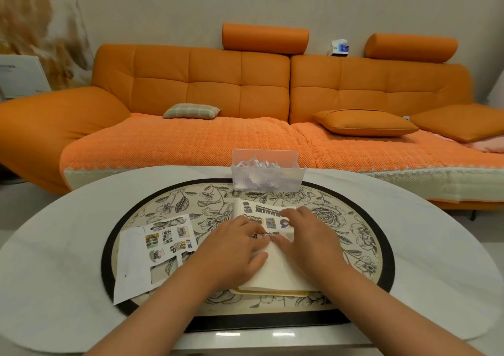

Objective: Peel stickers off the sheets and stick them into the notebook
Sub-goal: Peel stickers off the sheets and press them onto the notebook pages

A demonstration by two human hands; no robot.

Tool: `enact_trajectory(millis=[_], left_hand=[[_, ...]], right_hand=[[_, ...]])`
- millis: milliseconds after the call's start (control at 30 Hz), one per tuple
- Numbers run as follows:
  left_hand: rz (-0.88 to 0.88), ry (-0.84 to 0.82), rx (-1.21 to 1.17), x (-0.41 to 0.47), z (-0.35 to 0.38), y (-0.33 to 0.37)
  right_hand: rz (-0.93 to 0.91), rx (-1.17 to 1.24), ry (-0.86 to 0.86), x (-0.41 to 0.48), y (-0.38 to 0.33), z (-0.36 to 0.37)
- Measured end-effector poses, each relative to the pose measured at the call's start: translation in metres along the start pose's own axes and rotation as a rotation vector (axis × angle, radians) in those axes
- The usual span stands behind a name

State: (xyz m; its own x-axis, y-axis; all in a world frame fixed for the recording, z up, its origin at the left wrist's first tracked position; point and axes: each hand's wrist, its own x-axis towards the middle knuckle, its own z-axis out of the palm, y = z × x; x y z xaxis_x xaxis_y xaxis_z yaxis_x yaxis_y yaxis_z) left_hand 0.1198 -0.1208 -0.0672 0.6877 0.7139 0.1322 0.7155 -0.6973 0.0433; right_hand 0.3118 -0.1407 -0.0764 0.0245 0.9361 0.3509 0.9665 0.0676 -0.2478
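A cream notebook (275,274) lies open on the floral mat, its far half carrying several small picture stickers. A long narrow sticker (266,235) lies across the page between my fingertips. My left hand (234,249) rests on the notebook's left side with its fingers bent onto that sticker's left end. My right hand (308,235) lies flat on the right side, fingers spread over the page and touching the sticker's right end. To the left lies a sticker sheet (166,242) with several stickers on it, over a white backing sheet (131,263).
A clear plastic box (266,174) holding white paper scraps stands just beyond the notebook. The round floral mat (351,227) with a black rim sits on a white table (54,246). An orange sofa (207,88) with cushions fills the background.
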Motion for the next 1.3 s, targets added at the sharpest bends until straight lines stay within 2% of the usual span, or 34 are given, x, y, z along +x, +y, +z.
enact_trajectory(millis=[100, 200, 300, 533, 733, 967, 1300], left_hand=[[-0.005, -0.005, 0.059, 0.002, -0.003, 0.004], [-0.030, -0.019, 0.070, 0.003, -0.004, 0.007], [-0.046, -0.007, 0.088, 0.004, -0.005, 0.010], [-0.069, -0.092, 0.138, 0.006, 0.004, 0.012], [-0.136, -0.056, 0.142, 0.005, 0.008, 0.016], [-0.135, -0.078, -0.001, -0.007, -0.001, 0.014], [-0.184, 0.008, -0.099, -0.009, 0.003, 0.014]], right_hand=[[-0.243, -0.164, 0.013, -0.006, 0.005, 0.005], [-0.327, -0.185, -0.045, -0.013, 0.010, 0.004], [-0.338, -0.175, -0.091, -0.019, 0.011, 0.000], [-0.345, -0.166, -0.217, -0.022, 0.009, -0.009], [-0.305, -0.205, -0.272, -0.018, 0.005, -0.006], [-0.281, -0.173, -0.294, -0.018, 0.006, -0.008], [-0.336, -0.182, -0.275, -0.023, 0.008, -0.014]])
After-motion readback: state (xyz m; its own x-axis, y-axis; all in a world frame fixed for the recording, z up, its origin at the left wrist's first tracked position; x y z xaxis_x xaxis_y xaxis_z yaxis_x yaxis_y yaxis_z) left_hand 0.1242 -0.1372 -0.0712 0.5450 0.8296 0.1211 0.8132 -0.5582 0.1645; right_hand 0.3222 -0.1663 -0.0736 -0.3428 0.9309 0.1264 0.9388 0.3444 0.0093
